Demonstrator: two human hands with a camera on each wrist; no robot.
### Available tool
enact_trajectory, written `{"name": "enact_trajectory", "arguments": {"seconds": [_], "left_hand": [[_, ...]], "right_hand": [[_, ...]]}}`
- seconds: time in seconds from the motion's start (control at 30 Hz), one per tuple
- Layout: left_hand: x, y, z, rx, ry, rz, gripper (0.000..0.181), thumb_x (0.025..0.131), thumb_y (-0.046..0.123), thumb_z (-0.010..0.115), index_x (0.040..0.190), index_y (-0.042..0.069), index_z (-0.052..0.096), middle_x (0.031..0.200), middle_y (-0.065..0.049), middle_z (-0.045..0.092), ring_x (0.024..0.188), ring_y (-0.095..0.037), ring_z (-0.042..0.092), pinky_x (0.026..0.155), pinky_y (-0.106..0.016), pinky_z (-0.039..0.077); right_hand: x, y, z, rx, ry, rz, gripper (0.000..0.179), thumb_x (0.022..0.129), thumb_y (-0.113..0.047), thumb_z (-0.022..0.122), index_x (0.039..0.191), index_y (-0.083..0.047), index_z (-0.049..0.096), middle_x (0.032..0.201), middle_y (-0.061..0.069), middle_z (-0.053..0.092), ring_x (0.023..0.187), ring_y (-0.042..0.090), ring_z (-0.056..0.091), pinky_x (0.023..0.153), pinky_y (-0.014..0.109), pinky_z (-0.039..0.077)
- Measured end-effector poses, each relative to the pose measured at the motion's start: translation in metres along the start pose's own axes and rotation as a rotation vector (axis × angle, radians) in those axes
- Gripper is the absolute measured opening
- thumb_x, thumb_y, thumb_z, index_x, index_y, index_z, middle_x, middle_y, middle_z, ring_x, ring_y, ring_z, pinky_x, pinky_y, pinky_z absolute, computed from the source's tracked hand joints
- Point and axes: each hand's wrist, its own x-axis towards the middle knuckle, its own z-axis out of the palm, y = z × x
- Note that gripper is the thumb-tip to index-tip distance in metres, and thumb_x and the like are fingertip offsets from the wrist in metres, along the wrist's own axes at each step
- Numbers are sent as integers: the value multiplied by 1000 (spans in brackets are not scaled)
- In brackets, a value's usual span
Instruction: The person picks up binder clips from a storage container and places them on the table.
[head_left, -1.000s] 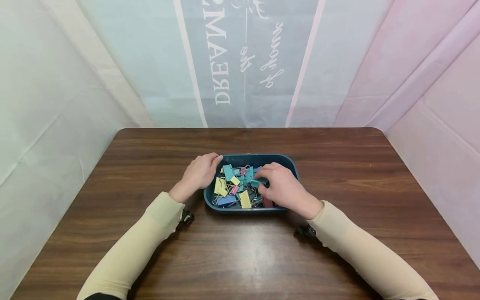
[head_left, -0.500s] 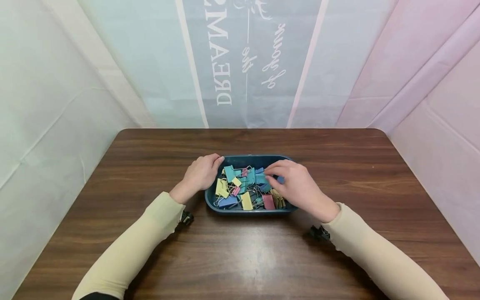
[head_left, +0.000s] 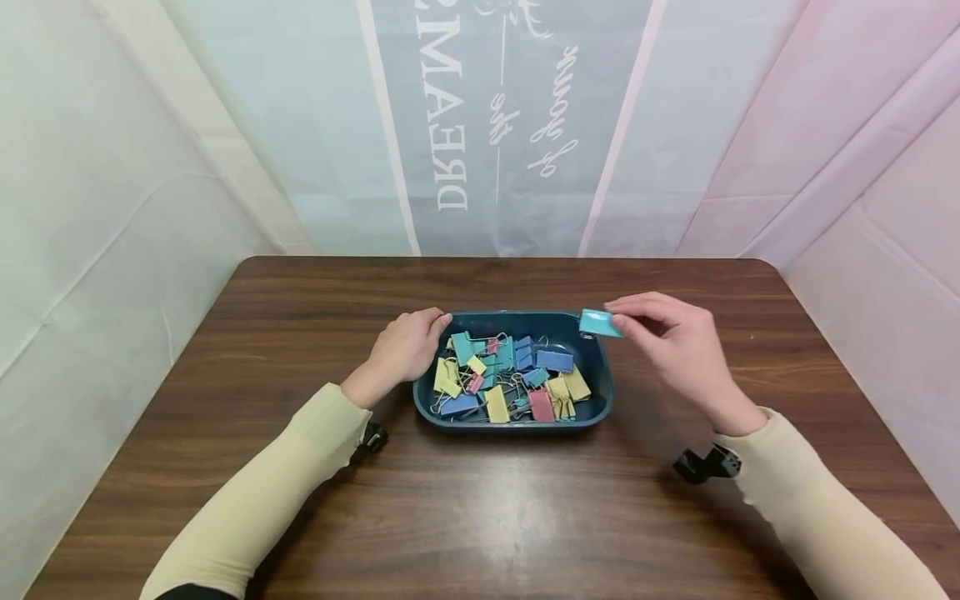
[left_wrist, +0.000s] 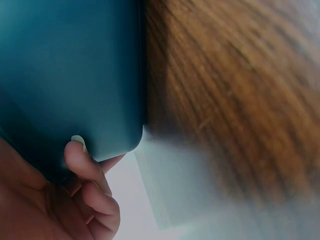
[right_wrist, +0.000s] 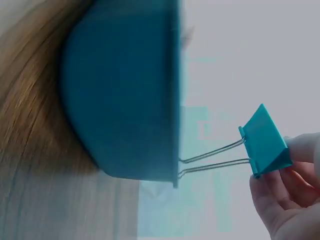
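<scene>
My right hand (head_left: 678,337) pinches a turquoise binder clip (head_left: 600,323) between thumb and fingers, above the right end of a dark blue plastic bin (head_left: 517,425). In the right wrist view the clip (right_wrist: 265,139) has both wire handles extended, their ends overlapping the bin's rim. My left hand (head_left: 405,346) grips the bin's left end, the thumb at the rim. The left wrist view has its curled fingers (left_wrist: 82,162) against the bin wall (left_wrist: 75,85). Inside the bin lie several binder clips in yellow, blue, turquoise and red, such as a yellow clip (head_left: 497,404).
The bin rests on a brown wood-grain table (head_left: 480,508). Behind the table hangs a pale backdrop (head_left: 510,125) with lettering, and white sheets (head_left: 112,208) flank both sides.
My right hand has risen out of the bin and moved right, bringing the turquoise binder clip up from among the others. My left hand has kept its hold on the bin.
</scene>
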Motion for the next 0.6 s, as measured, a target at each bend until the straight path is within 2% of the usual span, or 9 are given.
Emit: {"name": "enact_trajectory", "arguments": {"seconds": [0.13, 0.27, 0.37, 0.47, 0.6], "left_hand": [[-1, 0, 0, -5, -6, 0, 41, 108, 37, 40, 124, 9, 64, 106, -9, 68, 91, -26, 62, 85, -47, 52], [-2, 1, -2, -5, -13, -5, 43, 108, 38, 40, 129, 8, 62, 116, -11, 68, 99, -27, 63, 91, -49, 51], [-3, 2, -2, -6, -13, -7, 44, 108, 38, 40, 131, 8, 61, 120, -12, 67, 102, -28, 63, 92, -50, 50], [-3, 2, -2, -4, -13, -6, 45, 108, 39, 40, 132, 8, 61, 122, -12, 67, 105, -28, 63, 93, -50, 50], [-2, 1, -2, 1, -12, -3, 45, 108, 39, 39, 133, 8, 61, 123, -12, 66, 107, -28, 63, 94, -50, 49]], "right_hand": [[0, 8, -18, 47, 40, 124, 18, 92, -9, 73, 109, -7, 77, 105, 1, 73, 84, 5, 64, 71, 13, 49], [0, 22, -29, 11, 73, 161, 20, 92, -12, 73, 112, -10, 76, 99, -7, 72, 78, 6, 62, 68, 12, 47], [-3, 34, -31, -53, 60, 158, 19, 92, -14, 74, 111, -11, 77, 100, -5, 72, 76, 3, 60, 67, 10, 45], [-7, 46, -27, -133, 22, 88, 18, 90, -10, 75, 108, -10, 77, 102, 2, 73, 79, -2, 60, 67, 8, 44], [-13, 57, -20, -243, -53, -124, 21, 82, 2, 79, 101, -6, 78, 102, 3, 73, 87, 2, 63, 77, 4, 42]]}}
